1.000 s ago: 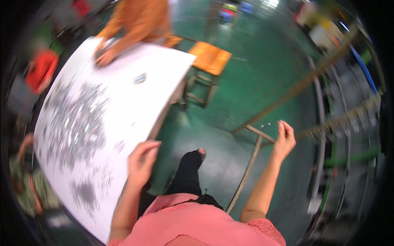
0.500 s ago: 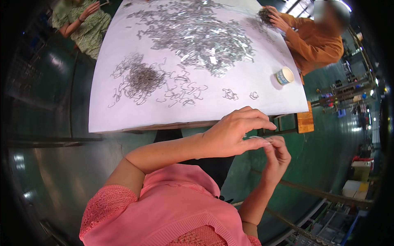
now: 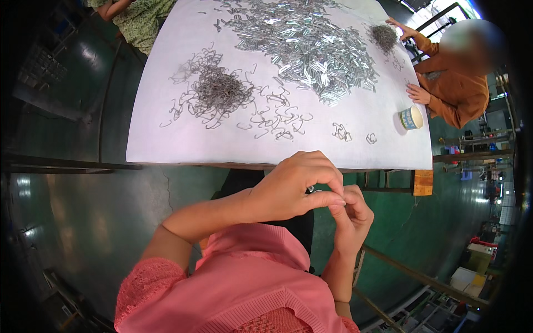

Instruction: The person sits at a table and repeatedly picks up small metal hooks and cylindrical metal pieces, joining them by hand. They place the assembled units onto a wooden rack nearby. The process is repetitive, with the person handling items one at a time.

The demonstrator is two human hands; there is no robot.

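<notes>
My left hand (image 3: 302,186) is closed in a pinch just off the table's near edge, thumb and forefinger together. A small shiny metal piece (image 3: 311,189) shows between its curled fingers. My right hand (image 3: 354,217) meets it at the fingertips, also pinching; what lies between those tips is mostly hidden. Beyond my hands, a few bent wire hooks (image 3: 341,132) and a smaller cluster of hooks (image 3: 371,139) lie on the white tabletop (image 3: 183,147). A tangled heap of wire hooks (image 3: 219,93) sits to the left, with loose ones spreading rightward.
A broad heap of shiny metal strips (image 3: 316,53) covers the table's middle and far part. A paper cup (image 3: 411,118) stands near the right edge. A co-worker in an orange top (image 3: 455,94) sits right, beside another dark wire heap (image 3: 384,38); a person in patterned green (image 3: 141,25) is far left.
My left forefinger has come down to meet the thumb. The whole view has shifted, with the table now further right. The co-worker's hands have parted from the dark wire heap.
</notes>
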